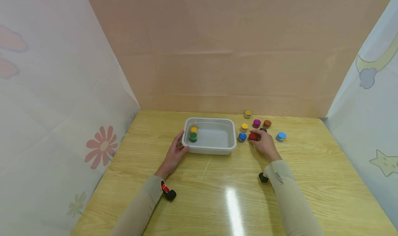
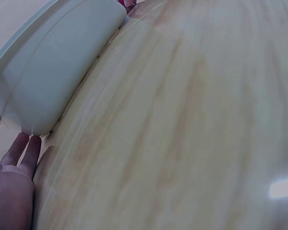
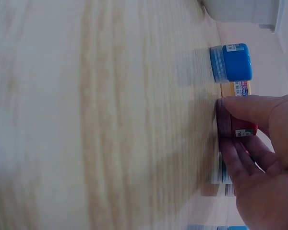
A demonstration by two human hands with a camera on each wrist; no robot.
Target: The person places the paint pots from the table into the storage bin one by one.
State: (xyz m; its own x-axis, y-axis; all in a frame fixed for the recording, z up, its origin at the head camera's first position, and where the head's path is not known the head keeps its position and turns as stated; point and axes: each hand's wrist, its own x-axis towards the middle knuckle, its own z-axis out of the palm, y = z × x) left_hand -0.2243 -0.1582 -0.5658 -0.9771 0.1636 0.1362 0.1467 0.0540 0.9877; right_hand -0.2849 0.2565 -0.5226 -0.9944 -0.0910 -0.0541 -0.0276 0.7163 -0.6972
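Note:
My right hand (image 1: 264, 144) pinches a small red-lidded paint jar (image 3: 241, 125) between thumb and fingers; the jar stands on the table. Just left of it is a blue paint jar (image 3: 235, 62). A yellow jar (image 1: 244, 127), a magenta jar (image 1: 256, 123), a brown jar (image 1: 267, 124) and a partly hidden black jar (image 1: 263, 129) stand behind. The left hand (image 1: 174, 155) touches the left end of a white plastic tub (image 1: 214, 150), fingers fairly straight, thumb by its front corner. Inside the tub sit a green jar (image 1: 193, 137) and an orange-yellow jar (image 1: 194, 129).
A light blue jar (image 1: 281, 136) stands right of my right hand, and a mustard-lidded jar (image 1: 247, 114) is near the table's back edge. The wood-grain table (image 1: 205, 194) meets a brown back panel (image 1: 217, 73) and patterned cloth sides (image 1: 62, 91).

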